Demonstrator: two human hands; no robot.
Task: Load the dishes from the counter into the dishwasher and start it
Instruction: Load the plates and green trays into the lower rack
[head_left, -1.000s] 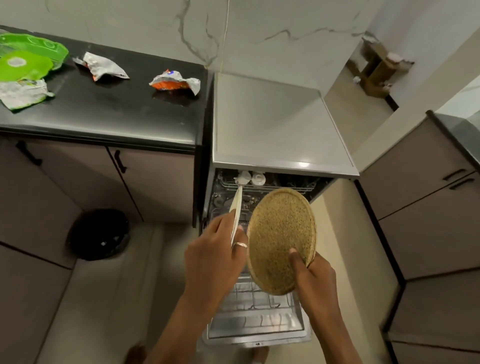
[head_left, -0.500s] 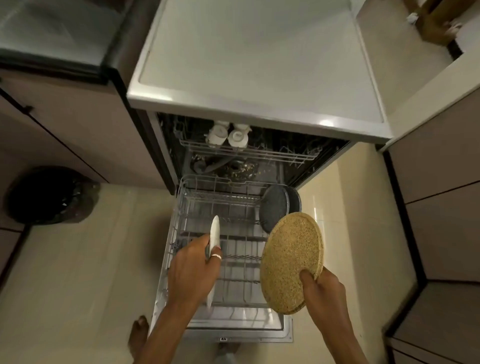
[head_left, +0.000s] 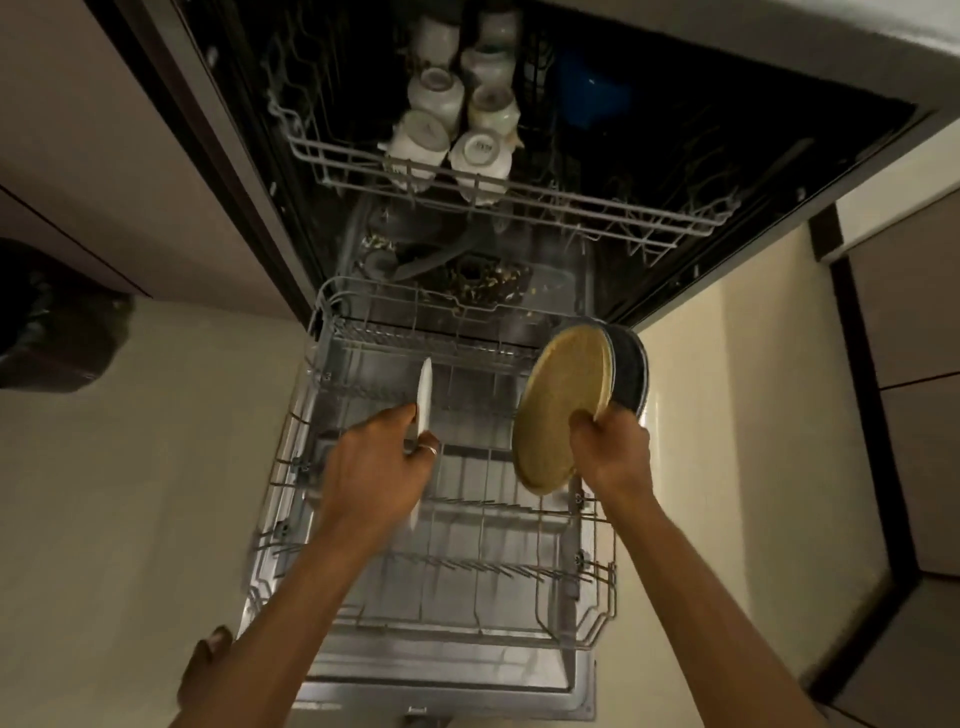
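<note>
Above the lower rack (head_left: 332, 332), the left hand (head_left: 384, 467) clasps a white plate (head_left: 425, 389) and the right hand (head_left: 610, 447) clasps a tan plate (head_left: 563, 405), which may strike the dark plate (head_left: 631, 374) just behind.

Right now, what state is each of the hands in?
Left hand: closed, holding the white plate edge-on.
Right hand: closed, holding the tan plate.

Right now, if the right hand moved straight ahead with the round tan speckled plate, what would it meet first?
Likely the dark grey round plate standing in the lower wire rack; depth unclear.
</note>
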